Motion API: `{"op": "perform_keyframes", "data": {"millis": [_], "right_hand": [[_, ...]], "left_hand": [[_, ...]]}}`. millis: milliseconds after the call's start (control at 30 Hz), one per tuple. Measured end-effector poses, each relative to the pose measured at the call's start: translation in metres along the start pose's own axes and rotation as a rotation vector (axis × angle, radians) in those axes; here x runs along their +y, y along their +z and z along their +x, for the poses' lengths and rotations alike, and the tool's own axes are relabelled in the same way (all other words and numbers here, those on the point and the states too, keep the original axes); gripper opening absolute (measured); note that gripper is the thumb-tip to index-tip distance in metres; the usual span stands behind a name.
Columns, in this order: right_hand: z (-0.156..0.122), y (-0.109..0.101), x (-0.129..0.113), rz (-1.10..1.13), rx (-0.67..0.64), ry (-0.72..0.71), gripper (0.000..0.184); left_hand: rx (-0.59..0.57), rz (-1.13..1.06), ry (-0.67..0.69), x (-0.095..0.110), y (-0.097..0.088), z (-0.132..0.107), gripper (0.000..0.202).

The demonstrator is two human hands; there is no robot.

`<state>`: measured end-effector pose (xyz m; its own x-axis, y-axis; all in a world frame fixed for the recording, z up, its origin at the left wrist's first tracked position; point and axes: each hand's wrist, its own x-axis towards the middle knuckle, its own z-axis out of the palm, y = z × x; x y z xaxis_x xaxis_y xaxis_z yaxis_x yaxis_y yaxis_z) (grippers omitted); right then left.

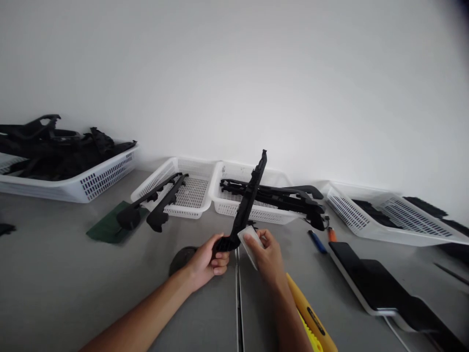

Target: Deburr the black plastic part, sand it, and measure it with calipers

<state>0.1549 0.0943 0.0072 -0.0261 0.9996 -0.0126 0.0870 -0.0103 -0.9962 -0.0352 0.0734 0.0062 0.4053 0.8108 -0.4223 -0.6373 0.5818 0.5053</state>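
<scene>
My left hand is closed round the lower, bent end of a long black plastic trim piece, which rises up and away over the table. In my right hand a flat whitish pad, perhaps a folded cloth, is pinched between thumb and fingers. The pad's upper edge is beside the trim piece near its bend; whether they touch I cannot tell. Behind the trim piece, a white basket holds several similar black pieces. A dark round object is partly hidden by my left hand.
Another white basket has two black pieces leaning over its front rim, near a green sheet. A large basket of black parts stands left, another basket right. Blue and orange tools, phone-like devices and a yellow tool lie right.
</scene>
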Motion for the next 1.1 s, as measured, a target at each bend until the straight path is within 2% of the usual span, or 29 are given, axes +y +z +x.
{"op": "perform_keyframes", "data": {"millis": [67,200,367,500,633,767,900,1000,1100], "right_hand": [[-0.001,-0.002,-0.002,-0.006,-0.043,0.008,0.055],[-0.005,-0.003,-0.007,0.001,-0.236,0.023,0.054],[-0.008,0.007,-0.008,0.037,-0.18,-0.056,0.053],[-0.007,0.01,-0.005,-0.011,-0.281,-0.055,0.052],[-0.005,0.004,-0.005,-0.034,-0.151,-0.083,0.049],[-0.005,0.001,-0.006,-0.074,-0.202,-0.126,0.048],[-0.006,0.004,-0.005,-0.13,-0.091,-0.156,0.05],[-0.007,0.008,-0.006,-0.108,-0.106,-0.149,0.051],[-0.009,0.013,-0.007,-0.071,-0.13,-0.108,0.051]], "left_hand": [[0.006,-0.004,0.002,0.0,-0.001,0.0,0.028],[0.02,-0.009,0.016,-0.001,-0.002,0.001,0.022],[0.022,-0.001,0.027,-0.006,-0.002,0.003,0.021],[0.043,-0.016,0.048,-0.007,-0.002,0.004,0.021],[0.037,-0.02,0.02,-0.003,-0.001,0.003,0.028],[0.037,-0.014,0.013,0.0,0.0,0.002,0.033],[0.018,0.0,0.045,0.004,-0.001,0.001,0.028],[-0.001,0.026,0.066,0.002,-0.001,0.002,0.02],[-0.02,0.065,0.082,-0.005,-0.001,0.004,0.024]]}}
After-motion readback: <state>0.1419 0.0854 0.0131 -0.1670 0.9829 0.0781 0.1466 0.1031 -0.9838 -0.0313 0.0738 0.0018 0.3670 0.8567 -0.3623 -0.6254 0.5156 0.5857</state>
